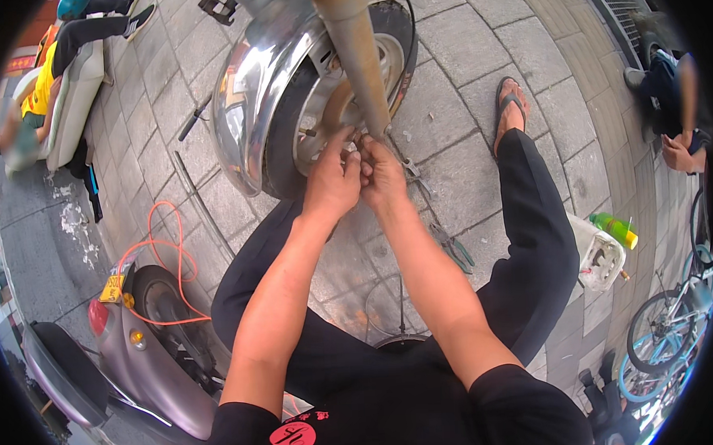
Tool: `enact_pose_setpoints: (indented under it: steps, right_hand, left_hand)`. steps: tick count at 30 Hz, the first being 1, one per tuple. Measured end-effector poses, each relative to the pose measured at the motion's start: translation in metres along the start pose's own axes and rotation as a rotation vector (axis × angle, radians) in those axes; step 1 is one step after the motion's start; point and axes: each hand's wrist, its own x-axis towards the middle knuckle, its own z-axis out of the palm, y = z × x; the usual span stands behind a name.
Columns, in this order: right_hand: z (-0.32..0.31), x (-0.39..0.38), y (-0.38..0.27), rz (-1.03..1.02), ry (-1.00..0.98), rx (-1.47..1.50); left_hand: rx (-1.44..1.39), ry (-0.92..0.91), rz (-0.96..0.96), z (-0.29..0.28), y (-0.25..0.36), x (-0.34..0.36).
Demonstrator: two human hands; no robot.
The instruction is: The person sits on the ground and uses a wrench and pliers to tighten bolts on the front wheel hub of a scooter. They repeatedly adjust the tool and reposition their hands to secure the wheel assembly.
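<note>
Left hand: the left hand is raised in front of the person, its fingers curled in and pinched together with the other hand's fingertips; whatever small part sits between them is hidden, so I cannot tell what it grips.
Right hand: the right hand presses against the left, fingers bent and closed at the same spot, just below the lower end of the exhaust pipe; what it has hold of cannot be told.
Wheel: the wheel of a two-wheeler stands upright at the far centre, its hub right behind the fingertips, dark tyre around a light metal disc.
Chrome mudguard: a shiny mudguard curves over the left side of the wheel, touching nothing but the tyre's outline.
Exhaust pipe: a rusty tan pipe runs from the far edge down toward the hands, crossing in front of the wheel.
Pliers: green-handled pliers lie on the paving to the right of the right forearm.
Foot: the person's foot in a sandal rests on the stones to the right of the wheel.
Scooter: a mauve scooter stands near on the left, an orange cable looped beside it.
White container: a white container with a green bottle sits on the right, beyond the knee.
Bicycle: a blue bicycle is parked at the near right.
</note>
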Motion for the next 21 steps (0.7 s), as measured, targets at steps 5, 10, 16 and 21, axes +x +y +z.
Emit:
enact_pose_setpoints:
  steps: [5, 10, 16, 21]
  right_hand:
    - [0.006, 0.001, 0.007, 0.064, 0.046, 0.163]
    - [0.034, -0.012, 0.025, -0.069, 0.142, 0.248]
    - [0.029, -0.006, 0.037, -0.685, 0.376, -0.413]
    - [0.035, -0.026, 0.016, -1.017, 0.384, -1.15]
  left_hand:
    - [0.255, -0.06, 0.043, -0.012, 0.015, 0.022]
    - [0.42, -0.155, -0.008, -0.021, 0.022, 0.029]
    - [0.549, -0.274, 0.007, -0.023, 0.041, 0.039]
    - [0.42, -0.233, 0.1, -0.029, 0.013, 0.048]
